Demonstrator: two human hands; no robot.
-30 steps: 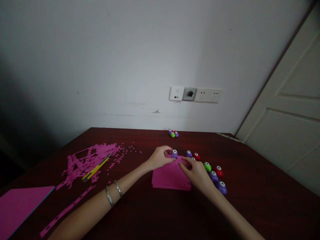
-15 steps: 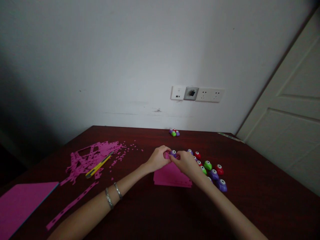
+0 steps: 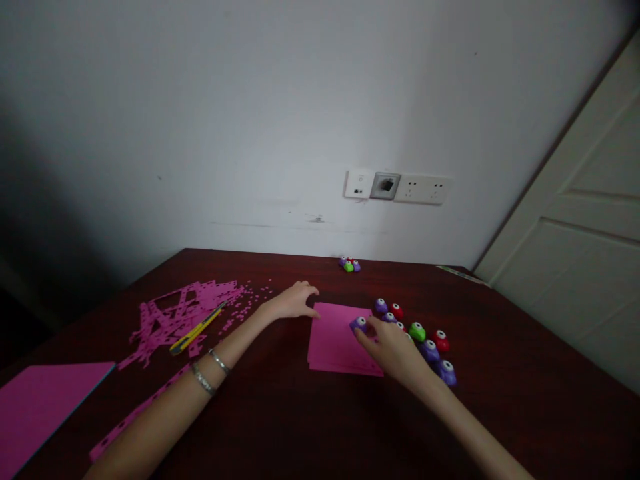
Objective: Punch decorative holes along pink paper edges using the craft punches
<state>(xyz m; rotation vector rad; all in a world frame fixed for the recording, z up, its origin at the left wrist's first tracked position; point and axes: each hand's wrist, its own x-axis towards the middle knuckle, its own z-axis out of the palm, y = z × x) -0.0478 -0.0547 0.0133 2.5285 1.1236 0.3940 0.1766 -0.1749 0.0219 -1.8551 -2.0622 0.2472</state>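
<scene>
My right hand [image 3: 393,341] pinches a small purple craft punch [image 3: 359,324] with a round white button on top, held over the stack of pink paper sheets [image 3: 335,343]. My left hand [image 3: 294,301] is open, thumb and fingers apart, at the upper left corner of the stack. The sheets are slightly out of line at the bottom edge. Just right of my right hand sit more punches, among them a green punch [image 3: 417,331], a red punch [image 3: 441,340] and a purple punch [image 3: 447,372]; my hand partly hides some.
On the left lie a heap of punched pink scraps [image 3: 175,310], tiny bits and a yellow utility knife [image 3: 197,330]. A pink sheet pad [image 3: 50,407] and a punched strip [image 3: 130,420] are nearer. Several punches [image 3: 349,265] cluster at the back by the wall.
My left hand has let go and moved left, opening. My right hand has drawn the purple punch toward me and slightly right, off the paper's top edge, uncovering the stack.
</scene>
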